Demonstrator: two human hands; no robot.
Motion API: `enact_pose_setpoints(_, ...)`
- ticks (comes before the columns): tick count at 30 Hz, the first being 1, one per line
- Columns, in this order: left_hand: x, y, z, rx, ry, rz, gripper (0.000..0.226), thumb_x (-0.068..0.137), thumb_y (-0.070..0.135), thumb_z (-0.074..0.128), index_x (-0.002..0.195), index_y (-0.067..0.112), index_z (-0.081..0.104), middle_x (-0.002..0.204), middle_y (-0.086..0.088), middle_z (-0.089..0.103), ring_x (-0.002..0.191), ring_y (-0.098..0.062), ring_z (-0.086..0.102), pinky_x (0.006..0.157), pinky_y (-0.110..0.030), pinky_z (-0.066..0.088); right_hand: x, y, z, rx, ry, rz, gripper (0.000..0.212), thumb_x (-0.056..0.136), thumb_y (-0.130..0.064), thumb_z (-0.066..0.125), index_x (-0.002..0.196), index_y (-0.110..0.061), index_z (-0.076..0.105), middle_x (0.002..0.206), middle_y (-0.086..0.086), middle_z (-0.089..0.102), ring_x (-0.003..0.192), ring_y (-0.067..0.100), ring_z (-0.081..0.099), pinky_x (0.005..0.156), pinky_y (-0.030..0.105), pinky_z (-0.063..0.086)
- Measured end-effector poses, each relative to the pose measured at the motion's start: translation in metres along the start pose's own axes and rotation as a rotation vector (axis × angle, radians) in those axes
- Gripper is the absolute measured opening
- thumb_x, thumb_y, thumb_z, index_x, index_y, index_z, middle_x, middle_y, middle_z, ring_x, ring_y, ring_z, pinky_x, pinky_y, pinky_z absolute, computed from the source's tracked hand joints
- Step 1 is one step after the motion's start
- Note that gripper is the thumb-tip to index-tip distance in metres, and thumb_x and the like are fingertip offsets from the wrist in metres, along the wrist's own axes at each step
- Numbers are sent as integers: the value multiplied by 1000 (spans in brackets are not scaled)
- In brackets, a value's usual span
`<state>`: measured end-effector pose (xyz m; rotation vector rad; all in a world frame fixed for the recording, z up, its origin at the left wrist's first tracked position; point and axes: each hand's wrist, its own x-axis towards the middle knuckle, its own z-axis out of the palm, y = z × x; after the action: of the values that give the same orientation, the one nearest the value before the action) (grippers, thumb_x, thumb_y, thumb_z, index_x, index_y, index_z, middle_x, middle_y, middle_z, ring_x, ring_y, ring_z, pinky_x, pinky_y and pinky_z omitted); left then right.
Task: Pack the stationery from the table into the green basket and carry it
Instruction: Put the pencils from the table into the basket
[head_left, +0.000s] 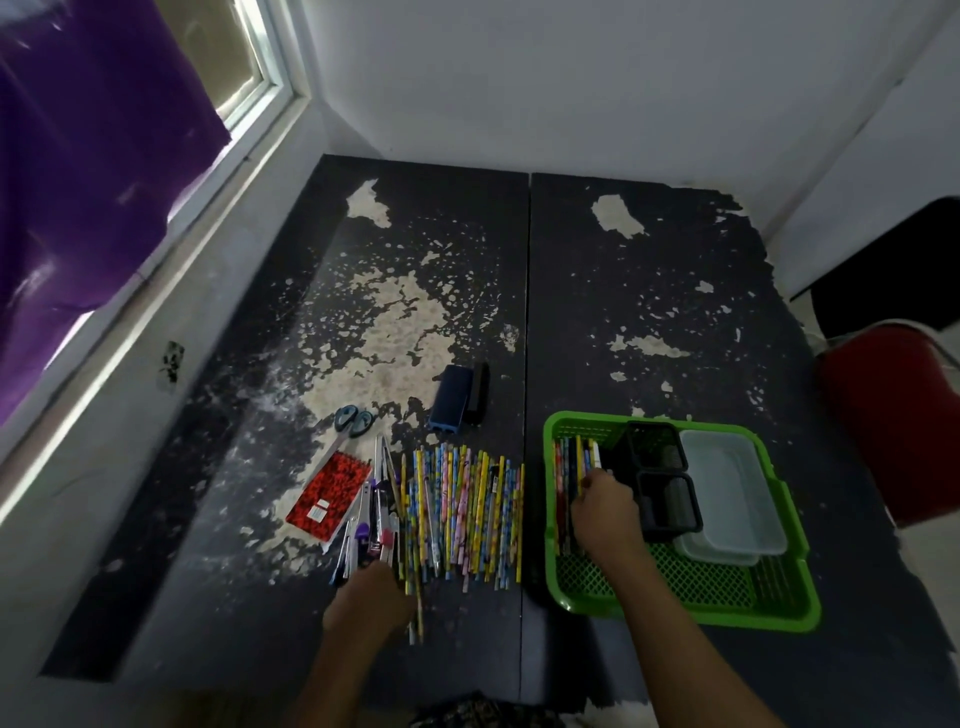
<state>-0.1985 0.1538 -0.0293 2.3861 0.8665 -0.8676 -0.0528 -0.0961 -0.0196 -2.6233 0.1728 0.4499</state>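
A green basket (691, 613) sits at the front right of the table. Inside it my right hand (605, 512) rests closed on a bundle of pencils (571, 462) lying along the basket's left side. A row of several patterned pencils (467, 509) lies on the table left of the basket. My left hand (371, 605) is at the near ends of the pens (371, 514) and pencils, fingers curled on a few pencils. A red notebook (328, 496), scissors (353, 422) and a blue eraser block (451, 397) lie further left and back.
Two black pen holders (662, 478) and clear plastic boxes (732, 493) fill the basket's right half. The dark table (649, 291) has peeling paint. A red chair (893, 421) stands at the right. A window with a purple curtain (88, 171) is at the left.
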Motion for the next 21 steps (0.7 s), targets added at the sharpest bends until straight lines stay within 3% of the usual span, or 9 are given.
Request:
enact_pose_setpoints(3, -6, -2, 8, -57, 83, -38, 29, 94, 34, 65, 110, 11, 60, 76, 6, 48, 79, -18, 57, 73, -31, 49, 2, -4, 3, -92, -2, 11, 10, 97, -4, 49, 103, -4, 57, 102, 20, 64, 86, 36, 61, 69, 38, 51)
enact_pose_setpoints(6, -11, -1, 16, -83, 139, -55, 28, 96, 35, 62, 110, 11, 62, 72, 7, 43, 75, -18, 54, 69, -31, 46, 0, -5, 3, -88, -3, 3, 9, 97, -10, 51, 101, -6, 58, 98, 18, 66, 82, 36, 62, 69, 41, 55)
enact_pose_setpoints(10, -9, -3, 24, -105, 152, -62, 25, 93, 38, 61, 102, 15, 62, 76, 5, 52, 70, -17, 55, 67, -31, 49, -15, -2, -1, 3, 6, 1, 13, 95, -25, 61, 98, -13, 61, 85, 8, 64, 70, 27, 61, 64, 37, 54)
enact_pose_setpoints(15, -8, -4, 25, -35, 207, -26, 29, 92, 45, 63, 98, 17, 62, 77, 5, 55, 71, -18, 57, 65, -29, 47, -33, 2, -7, 134, 44, -35, 11, 94, -26, 64, 96, -15, 64, 77, 2, 65, 66, 18, 62, 63, 36, 56)
enact_pose_setpoints(18, -7, -4, 30, -22, 236, -2, 25, 92, 42, 62, 96, 18, 61, 83, 3, 62, 77, -20, 64, 67, -31, 51, -36, 0, -11, 170, 56, -53, 14, 95, -27, 63, 97, -14, 65, 78, 4, 67, 66, 18, 62, 64, 38, 57)
enact_pose_setpoints(21, -9, -4, 36, 0, 246, 20, 22, 95, 40, 59, 97, 18, 59, 87, 3, 62, 84, -21, 68, 66, -31, 50, -37, -4, -13, 184, 61, -66, 16, 95, -28, 63, 101, -14, 67, 83, 5, 66, 67, 19, 57, 65, 33, 50)
